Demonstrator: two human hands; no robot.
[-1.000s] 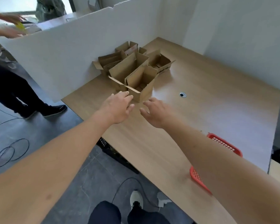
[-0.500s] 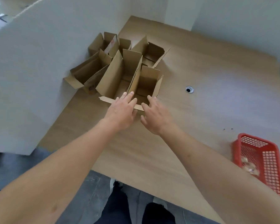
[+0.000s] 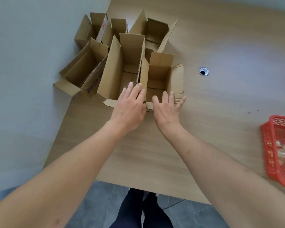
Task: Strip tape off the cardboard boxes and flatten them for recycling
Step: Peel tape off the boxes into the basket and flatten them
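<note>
Several open brown cardboard boxes stand clustered at the table's far left, flaps up. The nearest small box (image 3: 161, 74) sits right of a taller box (image 3: 120, 66). My left hand (image 3: 130, 107) reaches over the near edge between these two boxes, fingers spread and holding nothing. My right hand (image 3: 168, 107) hovers at the small box's near flap, fingers apart, empty. Other boxes stand behind: one at the left (image 3: 82, 71), one at the far left (image 3: 95, 28) and one at the back (image 3: 155, 33).
A white partition wall (image 3: 31, 63) runs along the table's left side. A red plastic basket (image 3: 270, 145) holding crumpled clear tape sits at the right edge. A cable hole (image 3: 203, 71) is in the wooden tabletop (image 3: 220, 46). My dark-trousered legs (image 3: 143, 209) show below the near edge.
The view has tilted down and moved closer over the boxes. Both hands have advanced forward, reaching the near edges of the two closest boxes, with the right fingers spreading wider.
</note>
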